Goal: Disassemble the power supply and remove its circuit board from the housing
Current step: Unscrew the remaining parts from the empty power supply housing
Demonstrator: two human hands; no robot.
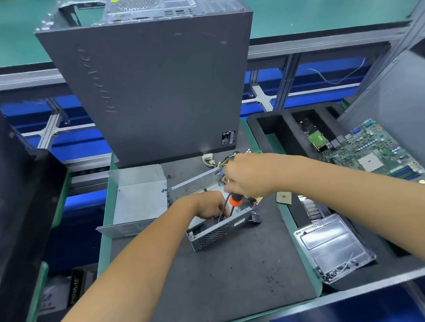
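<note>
- The computer case (153, 89) stands upright at the back of the dark mat (216, 276). I judge it heavy and rigid; it plays no part in this step.
- The detached cover (139, 200) lies on the mat to the left. It is thin sheet metal, light and stiff, and I expect sharp edges.
- The power supply housing (212, 234) sits mid-mat, open at the top, its perforated wall facing me. I judge it light and stiff but inclined to slide on the mat; I would hold it by the solid rim, not the mesh.
- My left hand (207, 206) reaches into the housing with fingers curled; I cannot tell what they grip.
- My right hand (246, 178) is closed around the screwdriver (232, 204), shaft pointing down into the housing.
- The circuit board is hidden behind both hands; I treat it as fragile and would lift it by its edges.
- The cable bundle (215, 162), pliable, trails behind the right hand, partly covered.
- The screwdriver tip and any remaining screws are out of sight.
</note>
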